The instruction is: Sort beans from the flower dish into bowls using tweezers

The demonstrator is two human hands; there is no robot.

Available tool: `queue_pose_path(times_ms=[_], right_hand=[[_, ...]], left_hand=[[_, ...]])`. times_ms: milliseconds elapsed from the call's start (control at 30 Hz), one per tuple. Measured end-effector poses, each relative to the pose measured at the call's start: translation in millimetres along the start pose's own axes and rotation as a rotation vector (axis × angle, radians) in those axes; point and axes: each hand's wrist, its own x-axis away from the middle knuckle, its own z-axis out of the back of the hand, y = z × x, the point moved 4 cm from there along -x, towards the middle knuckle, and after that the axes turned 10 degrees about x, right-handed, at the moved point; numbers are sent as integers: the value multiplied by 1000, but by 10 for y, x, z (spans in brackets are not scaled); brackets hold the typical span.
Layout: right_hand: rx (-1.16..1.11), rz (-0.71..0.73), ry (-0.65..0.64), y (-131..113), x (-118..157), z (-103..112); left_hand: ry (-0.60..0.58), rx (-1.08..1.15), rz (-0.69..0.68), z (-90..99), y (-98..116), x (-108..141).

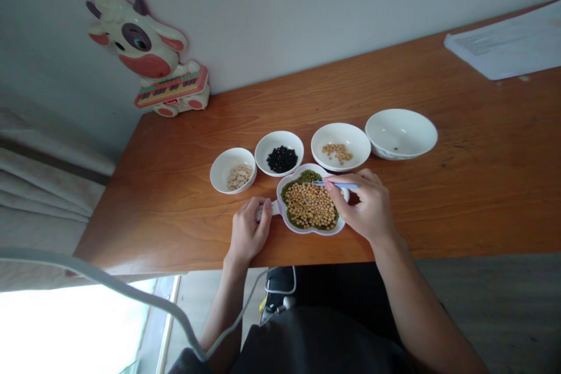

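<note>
My left hand (pixel 248 231) grips the handle (pixel 274 207) of a white scalloped dish (pixel 284 216). The dish holds yellow soybeans (pixel 309 205) heaped over green mung beans (pixel 309 176). My right hand (pixel 363 207) pinches blue tweezers (pixel 337 185), their tips over the beans. Behind the dish stand several white bowls in a row: one with pale seeds (pixel 223 172), one with black beans (pixel 267 149), one with a few yellow soybeans (pixel 359 152), and a larger one (pixel 401 133) with a small dark speck.
All this sits on a wooden table (pixel 438 210) against a white wall. A cow-shaped toy (pixel 144 52) stands at the far left corner, and papers (pixel 504 41) lie at the back right. A curtain (pixel 44 181) hangs at the left, and a pale cable (pixel 109 283) crosses the lower left.
</note>
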Motion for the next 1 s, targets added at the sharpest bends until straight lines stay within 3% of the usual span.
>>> queue_pose_path(times_ms=[400,667,1000], right_hand=[[14,-15,-31,24,12,-30],[5,-14,16,-6,-6,28],[41,-137,315,28,13,216]], left_hand=[[1,-2,2,-1,3,-7],[-2,-9,10,3,5,3],[-5,-6,16,-3,-18,7]])
